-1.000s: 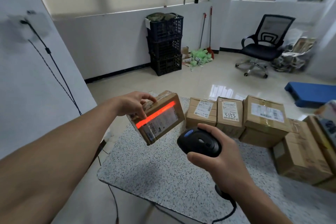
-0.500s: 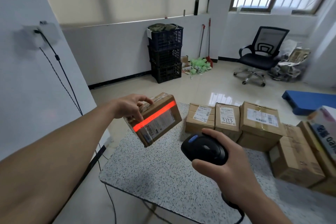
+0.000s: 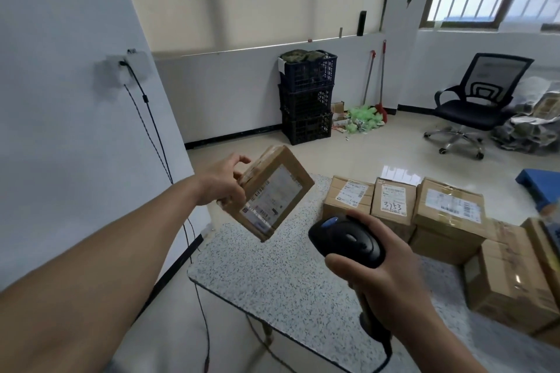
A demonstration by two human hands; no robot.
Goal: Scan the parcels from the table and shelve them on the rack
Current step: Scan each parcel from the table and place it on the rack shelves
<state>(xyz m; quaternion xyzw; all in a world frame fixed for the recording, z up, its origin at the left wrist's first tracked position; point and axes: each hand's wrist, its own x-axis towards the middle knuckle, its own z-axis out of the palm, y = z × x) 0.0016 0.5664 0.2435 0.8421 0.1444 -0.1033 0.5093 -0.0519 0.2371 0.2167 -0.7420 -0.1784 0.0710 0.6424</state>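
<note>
Room: tiled floor, stacked black crates (image 3: 306,100) at the far wall, office chair (image 3: 475,103) to the R. Speckled desk (image 3: 272,278) in foreground. Rack not in view.

L hand (image 3: 222,183): fingers (image 3: 242,159) wrap the top edge of a small parcel (image 3: 298,174), thumb against its side. Parcel is held in the air over the desk's L end, tilted, label (image 3: 275,189) facing the camera.

R hand (image 3: 394,278): fingers (image 3: 368,222) clenched round the black scanner (image 3: 348,242). Scanner head aims up-left toward the parcel and stands apart from it. No beam shows on the label.

Outward: remaining parcels (image 3: 448,212) sit in a close group on the desk's R side, labels up.

Assessment: step in hand appears to be the scan of the held parcel. Whether it has registered cannot be told.

Rec.:
- Keep L fingers off the label, w/ its barcode end fully exposed.
- Square the label to the scanner head to cut glare from the window light.
- Hold both steady w/ a gap between them.
- Grip is at one end only, so the pkg may swing. A firmer hold is probably needed before carrying it to the rack.
</note>
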